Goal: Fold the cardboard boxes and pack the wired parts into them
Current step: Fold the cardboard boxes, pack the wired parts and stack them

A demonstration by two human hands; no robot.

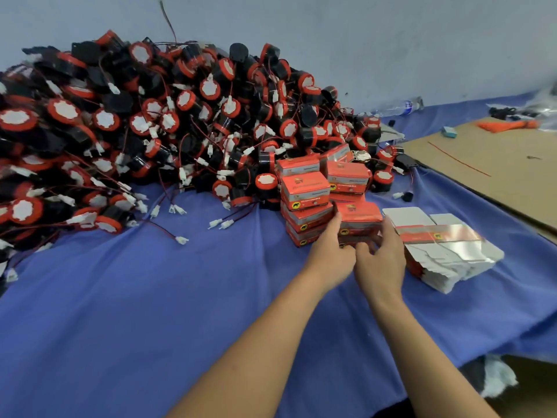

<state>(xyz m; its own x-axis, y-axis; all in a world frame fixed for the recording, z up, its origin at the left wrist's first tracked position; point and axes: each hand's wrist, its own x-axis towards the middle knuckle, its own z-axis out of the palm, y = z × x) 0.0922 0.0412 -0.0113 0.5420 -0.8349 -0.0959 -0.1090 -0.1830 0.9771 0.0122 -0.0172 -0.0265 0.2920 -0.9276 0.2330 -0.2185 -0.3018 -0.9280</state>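
— Two hands on one box?
— Yes. The left hand (331, 251) and right hand (380, 256) each have a curled grip on a red cardboard box (358, 218), touching the stacked boxes (304, 193) on the desk (144, 297).
— Which step?
— Closing or stacking it, I judge. Next comes a fresh sheet from the flat blanks (449, 251), then one from the wired parts (156, 125) heaped behind.

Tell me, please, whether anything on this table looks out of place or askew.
A clear water bottle lies on its side against the wall beyond the wired parts. The stack of flat box blanks sits slumped and fanned out beside the right hand. A loose red wire lies on the cardboard sheet.
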